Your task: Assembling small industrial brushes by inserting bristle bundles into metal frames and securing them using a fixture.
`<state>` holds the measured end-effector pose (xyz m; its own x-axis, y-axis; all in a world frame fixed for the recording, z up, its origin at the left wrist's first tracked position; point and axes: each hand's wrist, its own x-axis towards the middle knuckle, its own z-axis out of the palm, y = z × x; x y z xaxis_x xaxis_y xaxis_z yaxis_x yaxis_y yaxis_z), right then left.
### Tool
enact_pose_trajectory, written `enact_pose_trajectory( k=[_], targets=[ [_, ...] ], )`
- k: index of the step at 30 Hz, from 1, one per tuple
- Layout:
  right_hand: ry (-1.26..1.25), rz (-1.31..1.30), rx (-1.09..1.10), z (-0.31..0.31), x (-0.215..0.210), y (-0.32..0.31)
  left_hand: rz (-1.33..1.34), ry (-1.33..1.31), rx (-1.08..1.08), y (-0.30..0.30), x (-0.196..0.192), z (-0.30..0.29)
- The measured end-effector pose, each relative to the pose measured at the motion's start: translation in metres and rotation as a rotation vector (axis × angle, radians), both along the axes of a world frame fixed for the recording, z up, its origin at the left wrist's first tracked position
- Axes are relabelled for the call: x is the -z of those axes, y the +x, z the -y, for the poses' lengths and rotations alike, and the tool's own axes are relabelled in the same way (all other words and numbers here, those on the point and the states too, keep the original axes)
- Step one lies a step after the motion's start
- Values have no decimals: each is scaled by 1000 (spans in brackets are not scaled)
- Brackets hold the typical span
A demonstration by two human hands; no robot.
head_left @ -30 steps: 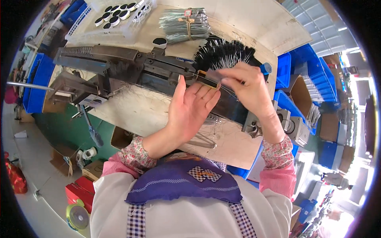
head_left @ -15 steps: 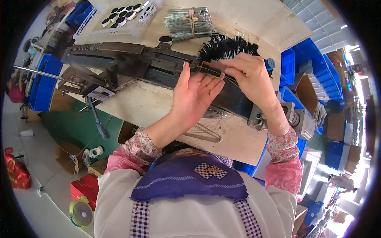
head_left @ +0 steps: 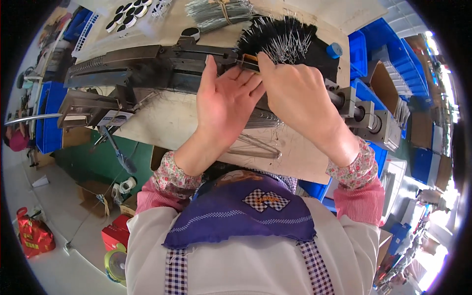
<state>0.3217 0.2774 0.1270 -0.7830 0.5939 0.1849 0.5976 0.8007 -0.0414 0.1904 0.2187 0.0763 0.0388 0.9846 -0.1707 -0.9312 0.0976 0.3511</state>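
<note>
Both hands up at a long dark metal machine (head_left: 147,69) lying across a pale surface (head_left: 167,123). Left hand (head_left: 228,105) flat and released, fingers (head_left: 209,73) stretched up against the machine body, gripping nothing. Right hand (head_left: 295,101) just beside it, thumb and forefinger pinched on a small amber-coloured piece (head_left: 249,59) at the machine's top edge; fingertips of the two hands nearly touching there. Right behind the piece, a fanned cluster of thin wires (head_left: 282,34) with dark ends, sticking up and out. Under the palms, a flat bunch of loose wires (head_left: 263,120) on the surface, a few more strays (head_left: 253,147) nearer the body. Tied wire bundle (head_left: 221,12) at the far edge, tray of black-and-white round caps (head_left: 129,14) to its left. Metal cylinder block (head_left: 366,115) on the machine's right end. Blue bins (head_left: 393,54) stacked right, blue crate (head_left: 49,118) left below the surface. Floor left: red bag (head_left: 32,236), cardboard box (head_left: 93,196). Person wears floral cuffs, pink sleeves, purple bib (head_left: 241,211).
</note>
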Motion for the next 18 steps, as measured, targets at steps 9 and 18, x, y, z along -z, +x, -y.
enact_pose_trajectory(
  k=[9,18],
  targets=[
    [-100,-140,43,20,17,33,-121,-4,-78,11,19,-4],
    [-537,-123,44,86,128,107,-293,-308,41,54,20,39]
  ],
)
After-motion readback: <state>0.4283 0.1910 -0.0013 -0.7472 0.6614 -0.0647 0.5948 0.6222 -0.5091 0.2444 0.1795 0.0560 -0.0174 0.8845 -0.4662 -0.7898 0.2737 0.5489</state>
